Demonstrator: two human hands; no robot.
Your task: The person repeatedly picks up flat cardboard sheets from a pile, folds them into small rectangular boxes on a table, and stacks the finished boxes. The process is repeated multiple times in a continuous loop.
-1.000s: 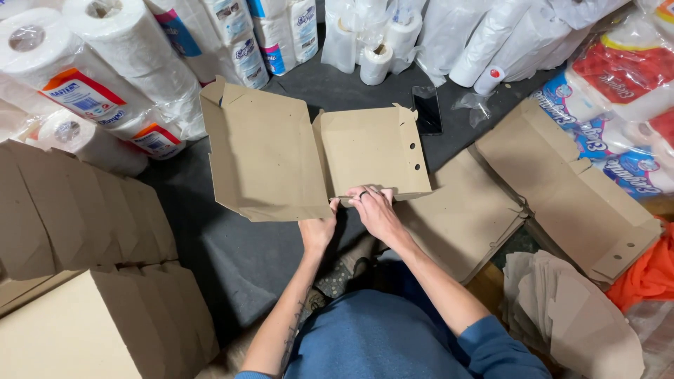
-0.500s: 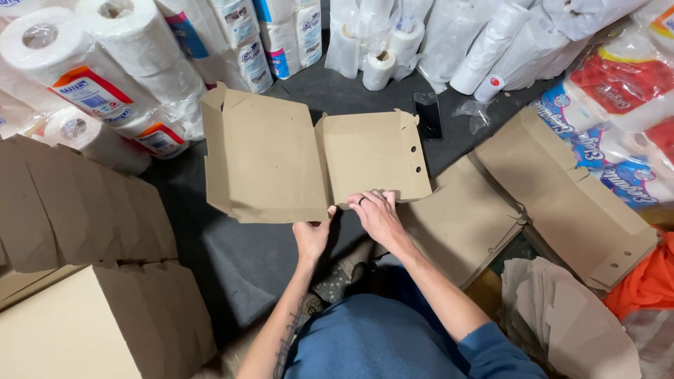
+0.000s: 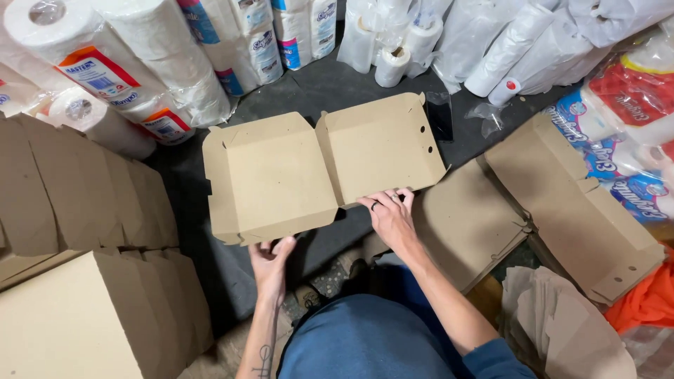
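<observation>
Hands first: your left hand [image 3: 270,261] pinches the near edge of the open cardboard clamshell box [image 3: 319,168], fingers under, thumb on top. Your right hand [image 3: 392,217] lies spread and flat on the near edge of the right panel, gripping nothing. Box sits unfolded on the dark floor [image 3: 330,88] before your knees. Keep the centre crease straight; press each side flap square along its score. Flat blanks [image 3: 467,224] just right; paper-towel packs [image 3: 126,77] beyond.

Dark floor [image 3: 330,84] carries everything. Landmark: open cardboard box [image 3: 316,172] at centre. Beyond it, wrapped paper rolls [image 3: 393,42]. Right of it, flat cardboard stack [image 3: 470,224]. Left of it, folded boxes [image 3: 84,196] in row.
</observation>
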